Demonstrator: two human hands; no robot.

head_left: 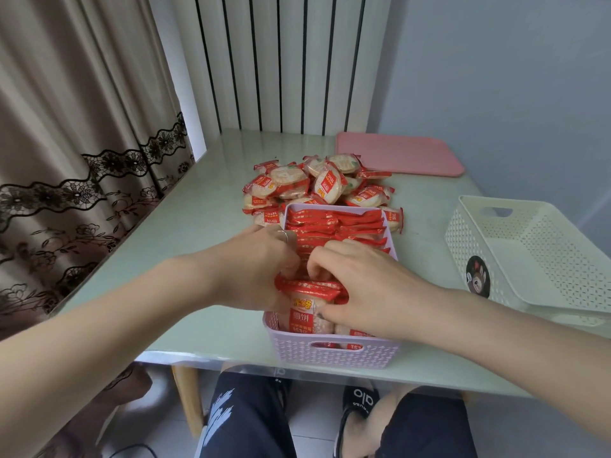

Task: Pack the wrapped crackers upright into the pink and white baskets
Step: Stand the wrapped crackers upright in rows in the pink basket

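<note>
Upright wrapped crackers (310,304) nearly fill the pink basket (334,353) at the near table edge. Left hand (256,262) and right hand (360,279) both grip packets inside; best squeeze rows tight. White basket (529,256) waits right.

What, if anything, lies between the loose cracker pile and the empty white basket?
Nothing visible: bare pale green tabletop separates the pile of red-wrapped round crackers from the white perforated plastic basket, which sits open and empty.
</note>
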